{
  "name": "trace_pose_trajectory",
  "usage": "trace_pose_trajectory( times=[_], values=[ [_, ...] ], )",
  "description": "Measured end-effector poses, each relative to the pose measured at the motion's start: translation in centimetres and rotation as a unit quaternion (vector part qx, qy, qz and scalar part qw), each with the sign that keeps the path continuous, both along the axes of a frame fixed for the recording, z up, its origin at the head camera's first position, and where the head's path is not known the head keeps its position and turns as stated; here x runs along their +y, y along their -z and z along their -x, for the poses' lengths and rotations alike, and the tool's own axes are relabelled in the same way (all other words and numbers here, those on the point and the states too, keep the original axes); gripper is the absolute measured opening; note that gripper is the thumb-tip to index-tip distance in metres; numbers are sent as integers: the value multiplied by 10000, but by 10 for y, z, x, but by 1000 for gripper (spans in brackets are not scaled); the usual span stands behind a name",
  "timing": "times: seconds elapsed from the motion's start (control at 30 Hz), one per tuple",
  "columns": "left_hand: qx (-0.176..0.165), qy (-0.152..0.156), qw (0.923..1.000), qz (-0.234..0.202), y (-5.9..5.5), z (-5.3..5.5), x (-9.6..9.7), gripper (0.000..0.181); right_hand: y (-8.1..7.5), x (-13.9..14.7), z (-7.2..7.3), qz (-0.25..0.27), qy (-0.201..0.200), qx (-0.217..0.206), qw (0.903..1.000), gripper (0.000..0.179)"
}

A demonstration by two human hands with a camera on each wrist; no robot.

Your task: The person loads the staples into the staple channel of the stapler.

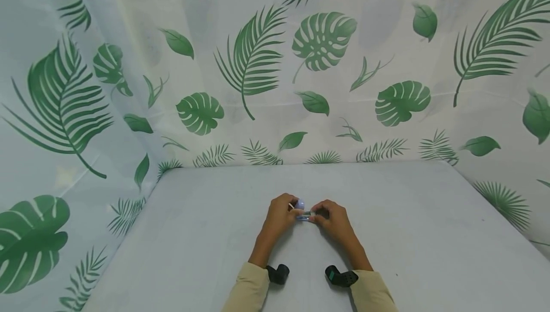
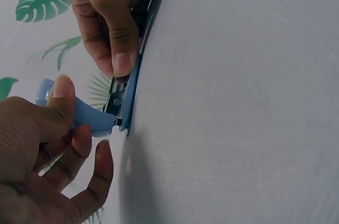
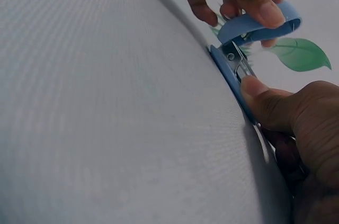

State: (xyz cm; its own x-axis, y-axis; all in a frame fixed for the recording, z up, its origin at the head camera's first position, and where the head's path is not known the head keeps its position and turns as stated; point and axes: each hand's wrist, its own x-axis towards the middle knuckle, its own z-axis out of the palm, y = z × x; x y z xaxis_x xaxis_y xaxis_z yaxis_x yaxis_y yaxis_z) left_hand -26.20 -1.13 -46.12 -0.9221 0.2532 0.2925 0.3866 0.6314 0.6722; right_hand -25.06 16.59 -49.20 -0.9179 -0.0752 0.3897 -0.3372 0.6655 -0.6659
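A small blue stapler (image 1: 306,218) stands on the white tabletop with its top cover swung up. My left hand (image 1: 279,214) pinches the blue cover (image 2: 94,118) between thumb and fingers; its other fingers are bent in the left wrist view. At the other end, my right hand (image 1: 334,219) grips the base (image 3: 228,68) and the metal magazine (image 2: 115,99), thumb on top. Cover and base still join at the hinge end in the right wrist view. The fingers hide part of the magazine.
The white tabletop (image 1: 206,226) reaches out on all sides of the hands. Behind it and at the left hang white cloth walls (image 1: 266,116) printed with green leaves. A black wrist camera (image 1: 278,274) sits on the left forearm, another camera (image 1: 341,277) on the right.
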Motion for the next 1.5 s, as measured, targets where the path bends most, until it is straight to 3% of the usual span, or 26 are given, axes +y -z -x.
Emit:
trace_pose_trajectory(
  times=[0.23,0.37,0.6,0.7,0.9,1.27,1.5],
  values=[
    [307,128,9983,486,4,-2,8,29,3,-1,-2,76,-3,-91,9999,20],
    [291,63,9975,648,5,-4,11,28,5,-2,-2,89,26,-138,9999,21],
    [73,62,9995,291,2,-1,9,30,3,-4,2,23,37,-14,10000,20],
    [20,184,9998,-80,1,0,4,29,2,-3,4,45,64,41,10000,21],
    [-425,305,9959,-744,3,2,-4,21,2,1,8,86,40,63,9999,23],
    [-517,128,9972,-522,5,2,-5,18,-3,3,6,197,-80,-599,9980,31],
    [-615,-19,9977,-282,8,-1,-3,15,-2,-3,1,354,309,-940,9945,39]
  ],
)
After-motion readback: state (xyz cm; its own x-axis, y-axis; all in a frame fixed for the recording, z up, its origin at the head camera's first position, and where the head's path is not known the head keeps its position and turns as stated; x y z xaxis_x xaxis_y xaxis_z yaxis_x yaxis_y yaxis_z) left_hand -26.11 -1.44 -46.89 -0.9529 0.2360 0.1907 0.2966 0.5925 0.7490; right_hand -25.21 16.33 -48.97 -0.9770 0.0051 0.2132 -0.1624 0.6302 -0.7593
